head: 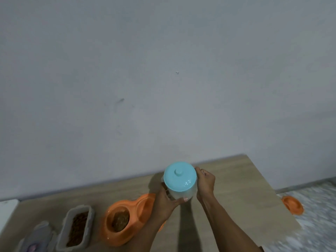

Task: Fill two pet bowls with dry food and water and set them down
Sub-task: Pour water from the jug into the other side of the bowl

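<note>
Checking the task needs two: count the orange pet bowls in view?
2: a double orange bowl on the table, by the left hand; another orange bowl on the floor, right. None seem hidden.

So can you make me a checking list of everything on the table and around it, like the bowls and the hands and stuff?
Surface: wooden table against a plain grey wall.
Job's things: orange double bowl, dry food in its near cup, far cup partly hidden by the left arm; clear jug with a blue lid held above the table; open food box holding dry food.
Clutter: grey lid lying left of the food box.
Hands: left hand and right hand both grip the jug's sides; lid on.
Cables: nothing seen.
Surroundings: second orange bowl on the patterned floor to the right; white object at the table's left edge.
</note>
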